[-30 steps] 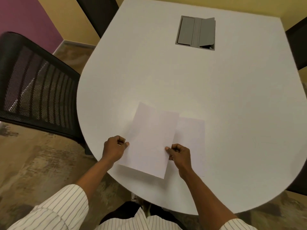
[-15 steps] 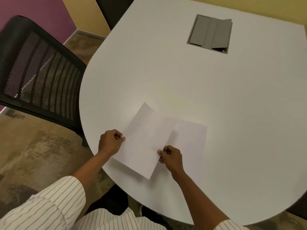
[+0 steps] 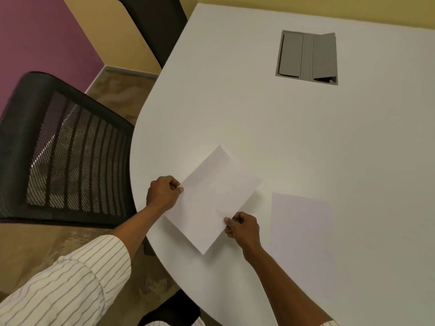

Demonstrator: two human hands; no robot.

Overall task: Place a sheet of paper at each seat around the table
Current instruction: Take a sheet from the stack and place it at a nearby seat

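white table (image 3: 270,128), rounded end, grey cable hatch (image 3: 307,57) set in its top. black mesh chair (image 3: 63,156) drawn up at the table's left edge. sheet of paper (image 3: 302,228), plain white, lying flat on the table. second sheet (image 3: 211,198), also white and unmarked, turned cornerwise toward the chair, pinched at opposite edges by left hand (image 3: 162,192) and right hand (image 3: 242,228), hands apart. judged light, limp, easily creased; best held at the edges with two hands, as here.

The held sheet (image 3: 213,198) has turned toward the chair (image 3: 63,158). It no longer overlaps the lying sheet (image 3: 302,234).
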